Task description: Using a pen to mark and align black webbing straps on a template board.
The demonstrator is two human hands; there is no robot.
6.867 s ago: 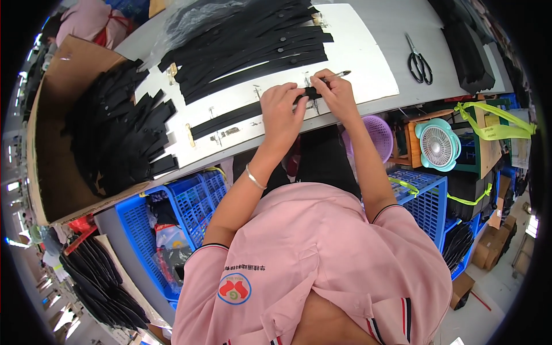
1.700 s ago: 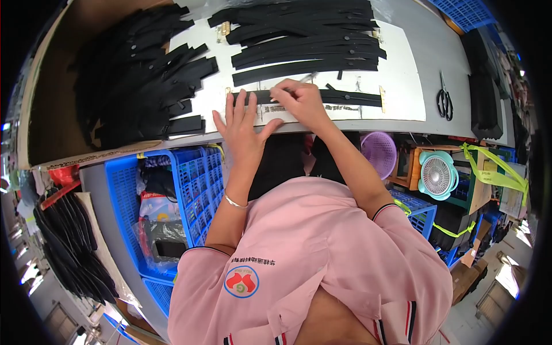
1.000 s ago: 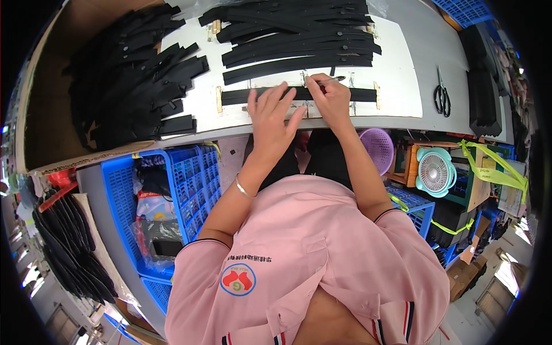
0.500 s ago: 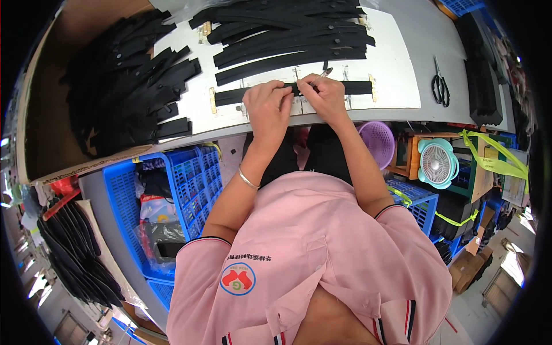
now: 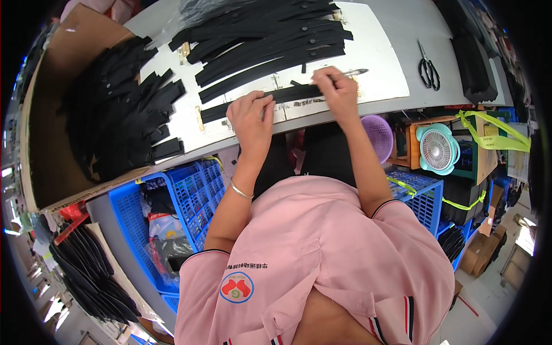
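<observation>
Left hand fingers together, pressed flat on black strap at frame centre, right hand pinched a pen, scissors upper right

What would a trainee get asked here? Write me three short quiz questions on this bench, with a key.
1. True or false: the scissors lie right of the white board.
2. What does the right hand hold? A) pen-like tool B) fan C) basket
3. The left hand presses on a black ____.

Key: 1 true; 2 A; 3 strip.
</observation>
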